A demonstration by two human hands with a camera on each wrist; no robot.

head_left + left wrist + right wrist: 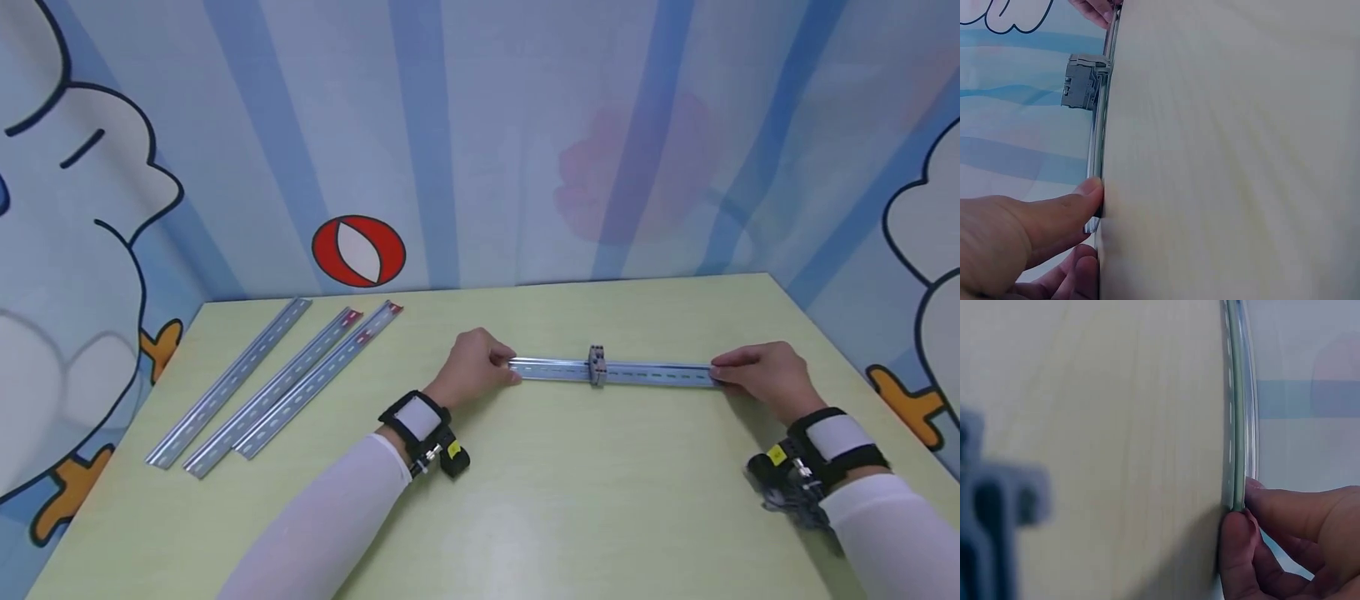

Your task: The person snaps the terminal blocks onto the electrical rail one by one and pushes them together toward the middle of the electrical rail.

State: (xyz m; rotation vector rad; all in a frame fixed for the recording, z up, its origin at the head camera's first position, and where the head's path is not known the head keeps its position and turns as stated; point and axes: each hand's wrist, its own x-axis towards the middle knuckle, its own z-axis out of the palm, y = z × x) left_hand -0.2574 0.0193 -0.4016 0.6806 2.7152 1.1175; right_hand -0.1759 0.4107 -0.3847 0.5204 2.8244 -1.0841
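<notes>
A slotted metal DIN rail (660,374) lies crosswise in front of me, near the middle right of the table. A small grey terminal block (597,366) is seated on it, left of its middle; in the left wrist view the block (1085,81) stands out from the rail's face. My left hand (474,367) pinches the rail's left end between thumb and fingers. At the other end my right hand (768,379) pinches the rail, thumb on one edge and fingertips on the other, as the right wrist view shows.
Three more slotted rails (225,392) lie slanted on the left of the table (525,517), two with red marks at their far ends. Blurred grey plastic pieces (997,506) sit near my right wrist. A printed curtain (510,167) stands behind the table.
</notes>
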